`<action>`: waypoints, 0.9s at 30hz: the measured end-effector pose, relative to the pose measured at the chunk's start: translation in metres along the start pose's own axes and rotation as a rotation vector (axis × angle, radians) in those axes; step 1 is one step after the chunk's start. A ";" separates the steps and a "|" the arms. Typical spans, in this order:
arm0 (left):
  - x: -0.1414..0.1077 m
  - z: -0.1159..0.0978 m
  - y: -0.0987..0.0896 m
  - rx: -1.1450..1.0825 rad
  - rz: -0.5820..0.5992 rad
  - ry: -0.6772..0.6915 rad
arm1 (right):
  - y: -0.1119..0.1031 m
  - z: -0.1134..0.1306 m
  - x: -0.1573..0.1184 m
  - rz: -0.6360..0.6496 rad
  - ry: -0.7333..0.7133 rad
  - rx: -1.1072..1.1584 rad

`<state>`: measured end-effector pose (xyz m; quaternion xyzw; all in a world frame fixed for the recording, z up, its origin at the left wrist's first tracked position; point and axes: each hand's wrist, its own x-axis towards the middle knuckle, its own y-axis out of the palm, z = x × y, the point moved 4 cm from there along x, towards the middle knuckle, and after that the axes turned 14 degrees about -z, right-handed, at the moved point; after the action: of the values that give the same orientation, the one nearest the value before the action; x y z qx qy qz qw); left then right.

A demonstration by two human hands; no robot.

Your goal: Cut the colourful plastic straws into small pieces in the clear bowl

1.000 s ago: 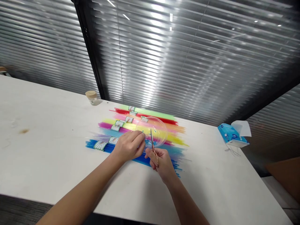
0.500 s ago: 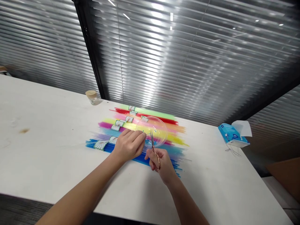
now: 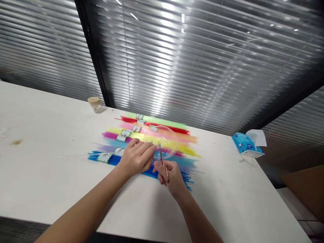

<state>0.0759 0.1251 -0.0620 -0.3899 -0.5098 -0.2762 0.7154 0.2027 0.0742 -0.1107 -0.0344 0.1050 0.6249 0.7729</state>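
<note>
My left hand (image 3: pixel 138 157) is closed around a thin clear straw (image 3: pixel 78 156), whose long end sticks out leftward over the table. Scissors with rose-gold handles (image 3: pixel 162 158) are in my right hand (image 3: pixel 172 177), blades pointing up just right of my left fingers. Behind the blades is a round clear plastic bowl (image 3: pixel 177 145) with small bluish bits inside. It rests on rows of thin coloured straws, among them a blue bundle (image 3: pixel 150 172), a yellow bundle (image 3: pixel 188 150) and a red bundle (image 3: pixel 177 129). My left fingers hide the straw's tip.
Paper bands (image 3: pixel 105 157) wrap the bundles near their left ends. A clear jar with a wooden lid (image 3: pixel 95 104) stands at the back left of the white table (image 3: pixel 50 182). A blue tissue box (image 3: pixel 245 145) sits near the right edge, with blinds (image 3: pixel 157 60) behind the table.
The view has shifted slightly, so the things on the table appear a little further left. Both hands keep nearly the same pose. The straw's short end beside the blades no longer shows clearly.
</note>
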 end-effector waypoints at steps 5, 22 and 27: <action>0.002 0.000 0.000 0.018 0.002 0.009 | -0.002 0.000 0.001 -0.004 0.005 -0.011; 0.004 -0.001 -0.003 0.036 0.008 0.044 | -0.004 -0.002 0.003 -0.012 0.003 -0.031; 0.004 -0.001 -0.002 0.054 0.004 0.046 | -0.005 -0.006 0.005 0.004 -0.023 -0.059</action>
<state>0.0762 0.1230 -0.0577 -0.3650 -0.4996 -0.2700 0.7378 0.2076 0.0767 -0.1176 -0.0495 0.0777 0.6294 0.7716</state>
